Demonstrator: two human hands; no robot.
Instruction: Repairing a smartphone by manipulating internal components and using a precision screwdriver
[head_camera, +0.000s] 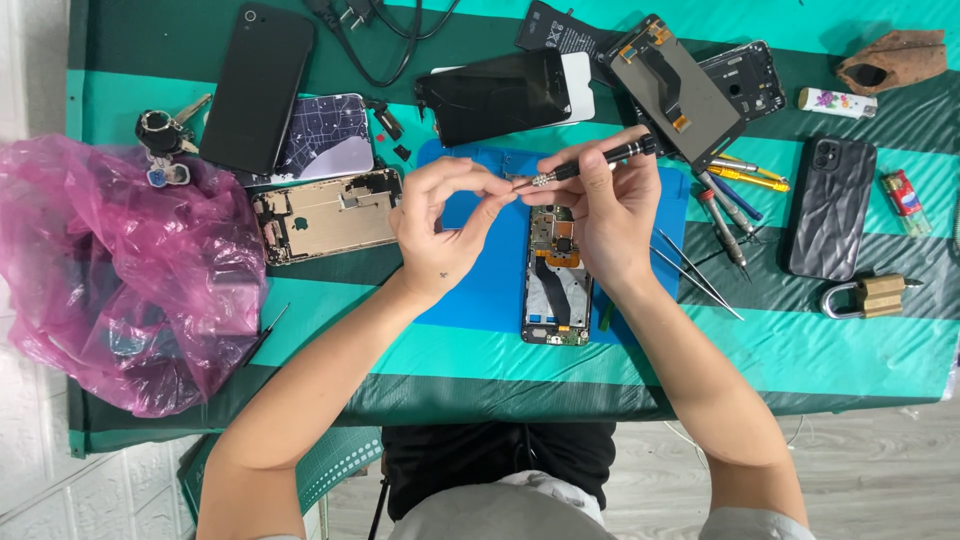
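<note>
From the head view I note a phone (556, 285) lying opened on a blue mat (490, 270), back cover off, board and flex cables exposed. Judged from that, disassembly is well under way; the internals are still seated in the frame, so removal of parts appears unfinished. I cannot tell which screws are already out.

The right hand (600, 210) is closed around a screwdriver (600, 160), dark handle pointing up and right, metal tip aimed left toward the other hand. The left hand (440, 225) has its fingertips pinched narrow at the driver's tip; whether a bit or a screw sits between them is too small to tell. Both hands meet just above the phone's upper end, the right hand partly covering it.

Surroundings on the striped green table (800, 350): a second opened phone (325, 215) left of the left hand, a black phone (255, 85) beyond it, a cracked screen (495, 95) and a loose display panel (680, 90) further back. Tweezers (700, 275) and spare drivers (730, 205) lie right of the mat, near a cased phone (830, 205). A padlock (865, 297) and a pink bag (130, 270) sit at opposite ends.
</note>
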